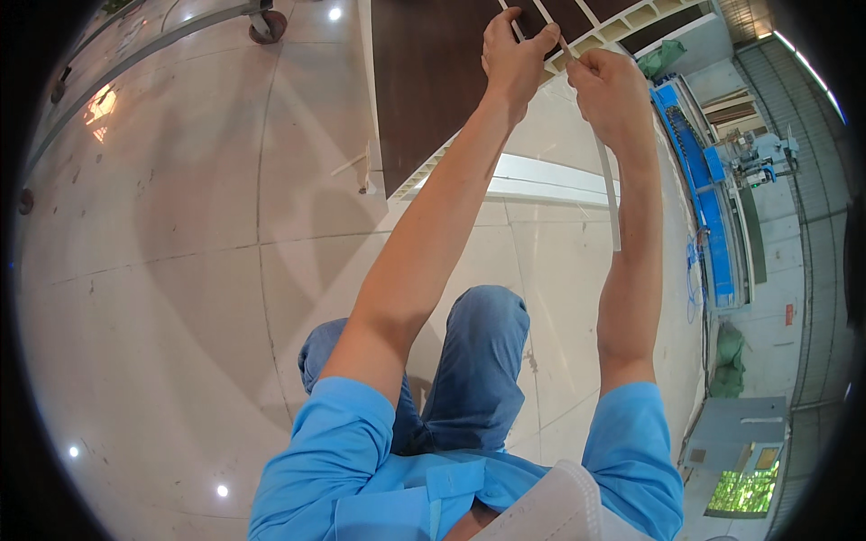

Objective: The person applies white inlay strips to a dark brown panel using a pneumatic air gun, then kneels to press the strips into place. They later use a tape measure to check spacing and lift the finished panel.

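A large dark brown panel [420, 81] with pale lines across it and a pale, cell-like edge lies at the top of the view. My left hand [516, 56] rests on it, forefinger and thumb spread apart, the other fingers partly hidden. Beside that thumb, a thin pale strip [607, 185] runs over the panel's edge into my right hand [606, 90]. The right thumb and fingers pinch this strip close to the edge. Its loose length hangs down along my right forearm.
A white board [552, 180] lies beneath the panel on the tiled floor [180, 316]. A metal cart frame with a caster wheel [268, 27] stands at upper left. To the right are a long blue machine [708, 194], green bags [727, 359] and a grey cabinet [735, 433].
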Action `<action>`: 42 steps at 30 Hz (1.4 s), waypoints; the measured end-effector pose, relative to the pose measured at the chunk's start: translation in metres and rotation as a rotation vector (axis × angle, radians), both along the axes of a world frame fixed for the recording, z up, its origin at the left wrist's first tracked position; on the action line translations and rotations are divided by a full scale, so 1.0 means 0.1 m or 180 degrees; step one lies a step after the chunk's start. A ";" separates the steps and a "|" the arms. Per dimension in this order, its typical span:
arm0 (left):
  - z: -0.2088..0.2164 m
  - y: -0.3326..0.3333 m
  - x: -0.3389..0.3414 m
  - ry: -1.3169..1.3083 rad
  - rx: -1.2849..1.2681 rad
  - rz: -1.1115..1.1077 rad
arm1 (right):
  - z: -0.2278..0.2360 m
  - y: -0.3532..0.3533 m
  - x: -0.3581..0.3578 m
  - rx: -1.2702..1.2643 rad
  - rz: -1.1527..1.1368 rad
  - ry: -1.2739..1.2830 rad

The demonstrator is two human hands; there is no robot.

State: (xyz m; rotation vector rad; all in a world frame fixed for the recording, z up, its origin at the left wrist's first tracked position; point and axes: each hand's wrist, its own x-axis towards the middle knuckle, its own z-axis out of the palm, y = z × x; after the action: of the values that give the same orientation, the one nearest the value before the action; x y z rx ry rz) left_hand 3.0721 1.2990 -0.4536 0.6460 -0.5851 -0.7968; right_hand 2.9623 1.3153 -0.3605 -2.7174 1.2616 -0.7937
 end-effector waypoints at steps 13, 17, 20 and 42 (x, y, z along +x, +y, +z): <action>-0.21 -0.06 -0.05 -0.0052 -0.0281 0.0338 | 0.13 -0.06 0.07 -0.0230 0.0000 0.0291; -0.07 0.10 -0.23 0.0067 -0.0469 0.0693 | 0.22 0.01 0.01 -0.0122 -0.0061 0.0301; 0.03 0.18 -0.38 -0.0667 -0.0313 0.1686 | 0.27 0.02 -0.04 -0.0077 -0.0004 0.0222; -0.01 0.23 -0.43 -0.1863 -0.0083 0.2796 | 0.38 0.52 0.01 0.0400 -0.0432 0.0058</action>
State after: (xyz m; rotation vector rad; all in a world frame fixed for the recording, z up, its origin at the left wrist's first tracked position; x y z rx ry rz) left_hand 3.0290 1.3219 -0.4543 1.0147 -0.7444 0.2404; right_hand 2.9629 1.3672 -0.3228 -2.5690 1.4601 -0.6765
